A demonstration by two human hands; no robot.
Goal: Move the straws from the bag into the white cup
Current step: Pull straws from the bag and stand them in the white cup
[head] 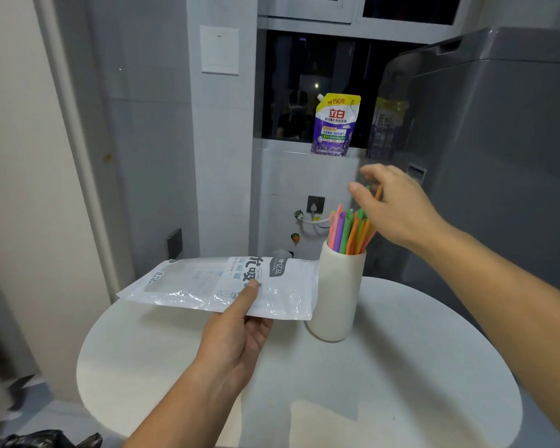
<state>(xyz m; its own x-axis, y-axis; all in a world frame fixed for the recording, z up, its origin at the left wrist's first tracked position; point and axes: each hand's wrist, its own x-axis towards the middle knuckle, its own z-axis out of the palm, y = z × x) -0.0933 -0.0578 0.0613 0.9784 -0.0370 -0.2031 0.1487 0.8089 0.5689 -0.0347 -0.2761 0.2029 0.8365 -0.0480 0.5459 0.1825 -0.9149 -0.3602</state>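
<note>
Round white table (401, 367) fills the lower frame, grey tiled wall and a dark window behind

- lower left corner: something black and crinkled (46, 439), cut off by the frame edge, can't identify
- upper left of centre: white switch plate (220, 50) on the wall
- centre left: bag (191, 282), white and clear plastic with print, held roughly flat above the table, its right end just beside the cup; glare on the film, contents not readable
- left hand (236, 331) grips the bag's near edge, thumb pressed on top, fingers underneath and hidden
- centre: white cup (337, 292) upright on the table, straws (349, 231) standing in it, pink, purple, green, orange, leaning right
- above the cup, on the sill: purple and yellow detergent pouch (335, 124)
- right hand (398, 208) over the straw tops, fingers loosely curved; an orange and a green straw run up behind the thumb, can't tell whether it's gripping them
- right: grey washing machine (498, 156), cut off at the frame edge
</note>
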